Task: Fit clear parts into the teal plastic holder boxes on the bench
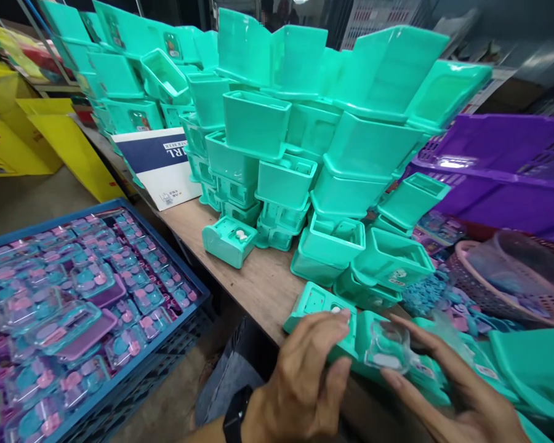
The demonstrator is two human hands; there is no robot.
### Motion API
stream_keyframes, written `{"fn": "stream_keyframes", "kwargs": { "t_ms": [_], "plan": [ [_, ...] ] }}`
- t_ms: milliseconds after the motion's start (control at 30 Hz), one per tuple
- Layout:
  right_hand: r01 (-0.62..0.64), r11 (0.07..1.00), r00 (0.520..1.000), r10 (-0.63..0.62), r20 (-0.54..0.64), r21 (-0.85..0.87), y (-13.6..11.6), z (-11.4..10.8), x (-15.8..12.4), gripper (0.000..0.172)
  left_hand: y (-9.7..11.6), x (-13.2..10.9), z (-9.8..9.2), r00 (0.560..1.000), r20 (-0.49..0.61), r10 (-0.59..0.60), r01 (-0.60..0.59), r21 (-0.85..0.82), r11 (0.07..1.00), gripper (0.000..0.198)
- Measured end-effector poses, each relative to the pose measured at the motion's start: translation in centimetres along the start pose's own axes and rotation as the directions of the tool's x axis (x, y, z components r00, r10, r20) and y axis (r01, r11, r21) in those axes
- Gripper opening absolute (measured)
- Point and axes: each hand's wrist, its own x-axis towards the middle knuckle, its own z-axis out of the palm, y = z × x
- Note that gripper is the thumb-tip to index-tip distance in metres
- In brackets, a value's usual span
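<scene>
My left hand [305,375], with a black watch on its wrist, grips a flat teal plastic tray [316,304] at the near edge of the wooden table [253,283]. My right hand [447,387] pinches a small clear plastic cup [388,347] and presses it onto the right part of the same teal piece. More teal pieces [530,363] lie under and to the right of my right hand. A single teal box with white knobs [228,240] lies apart on the table.
A tall heap of teal boxes [305,123] fills the table behind. A blue crate [184,289] of packed blister toys stands low on the left. A pink basket [503,289], purple crates [503,166], a white-and-blue carton [161,163] and yellow boxes [69,141] surround them.
</scene>
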Motion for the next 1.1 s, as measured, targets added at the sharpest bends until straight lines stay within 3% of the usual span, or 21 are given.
{"fn": "stream_keyframes", "kwargs": {
  "t_ms": [100,200,300,533,833,1000,1100],
  "plan": [
    [0.127,0.984,0.992,-0.125,0.026,-0.124,0.9,0.0,1.8,0.046,-0.7,3.1,-1.8,0.974,0.222,-0.048,0.02,0.125,0.992,0.049],
    [0.216,0.952,0.976,-0.209,0.052,-0.216,1.5,0.4,2.3,0.047,-1.7,4.9,-2.4,0.855,0.51,-0.095,0.027,0.139,0.99,0.073],
    [0.246,0.939,0.969,-0.239,0.058,-0.24,2.0,0.9,2.1,0.046,-2.4,5.6,-2.3,0.767,0.632,-0.111,0.031,0.137,0.99,0.092],
    [0.287,0.91,0.958,-0.277,0.075,-0.299,2.4,1.4,2.5,0.046,-2.8,5.5,-2.0,0.76,0.634,-0.142,0.04,0.173,0.984,0.087],
    [0.508,0.744,0.853,-0.505,0.132,-0.434,1.4,1.0,3.9,0.045,-2.7,5.5,-2.1,0.747,0.651,-0.137,0.046,0.155,0.987,0.084],
    [0.514,0.702,0.841,-0.526,0.128,-0.493,2.4,1.7,3.4,0.047,-2.4,6.2,-2.1,0.722,0.691,-0.026,-0.099,0.141,0.985,0.062],
    [0.511,0.696,0.839,-0.53,0.12,-0.505,2.4,2.0,3.2,0.047,-2.7,6.2,-1.8,0.711,0.703,-0.008,-0.087,0.1,0.991,0.053]
  ]
}}
